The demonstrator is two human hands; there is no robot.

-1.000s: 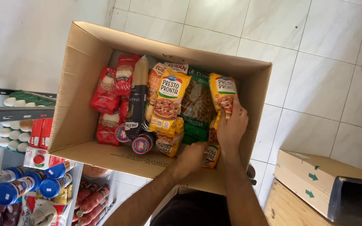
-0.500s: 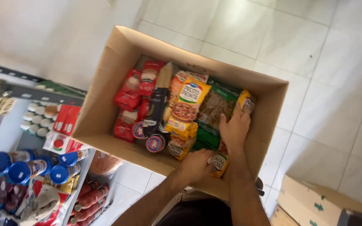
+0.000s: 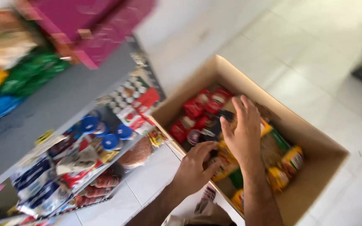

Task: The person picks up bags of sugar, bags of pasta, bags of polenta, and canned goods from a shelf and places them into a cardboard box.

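Observation:
An open cardboard box (image 3: 315, 138) stands on the white tiled floor, packed with red packets (image 3: 197, 111), orange and yellow bags (image 3: 283, 165) and a dark bottle (image 3: 208, 134). My right hand (image 3: 241, 132) hovers spread over the goods in the middle of the box, fingers apart, nothing clearly in it. My left hand (image 3: 195, 167) rests at the box's near rim, its fingers curled down onto an orange bag; the blur hides whether it grips it.
Grey shelves (image 3: 59, 104) stand to the left with blue-capped bottles (image 3: 105, 134), bagged goods and cartons. A magenta box (image 3: 89, 25) and green, yellow and blue packs sit on the top shelf. White floor tiles (image 3: 315, 54) surround the box.
The view has swung left and up, bringing the shelves in. My right hand has moved from the yellow bag at the box's right side to its middle. My left hand stays at the rim.

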